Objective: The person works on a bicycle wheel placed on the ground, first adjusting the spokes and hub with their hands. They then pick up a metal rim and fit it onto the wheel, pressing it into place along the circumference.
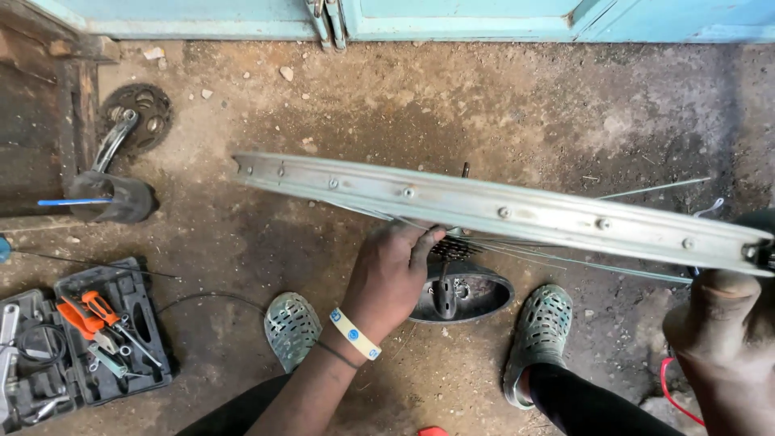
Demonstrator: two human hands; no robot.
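**Currently: bicycle wheel held edge-on over a dirt floor**

The person stands on the packed dirt floor in perforated clogs and holds a bicycle wheel rim nearly horizontal, seen from its edge, spokes fanning below it. The left hand reaches under the rim to the hub, fingers curled near the toothed sprocket cluster; whether they close on it cannot be told, since the rim hides the fingertips. The right hand sits at the rim's right end, close to the lens and blurred, and appears wrapped about the rim there. A black bicycle saddle lies upside down on the floor between the two clogs, directly beneath the hub. Well to the left, an open grey tool case holds orange-handled pliers. A chainring with crank arm lies near the far-left wall.
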